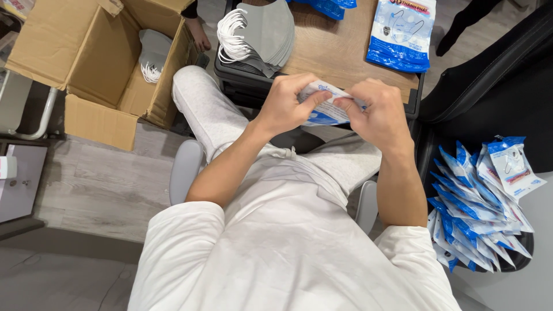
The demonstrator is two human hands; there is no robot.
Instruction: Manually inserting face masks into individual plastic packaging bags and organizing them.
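Packet: a small blue-and-white plastic packet [324, 109] is held above the lap, at the near edge of the bench, between both hands.
Left hand: the left hand [286, 103] is closed on the packet's left end, thumb laid along its front, fingers curled behind.
Right hand: the right hand [377, 112] pinches the packet's right end, fingers bent tight over the top edge; what is inside the packet is hidden, possibly a folded mask.
Bench: a wooden bench [340, 49] lies just beyond the hands.
Grey masks: a fanned stack of grey masks [271, 31] with white ear loops sits on the bench's far left part.
Flat packets: a pile of the same blue-and-white packets [403, 31] lies on the bench's far right.
Filled packets: a heap of packets [481, 201] rests on a dark seat to the right, well apart from the hands.
Cardboard box: an open cardboard box [103, 63] stands on the floor to the left, with more grey masks [154, 52] inside.
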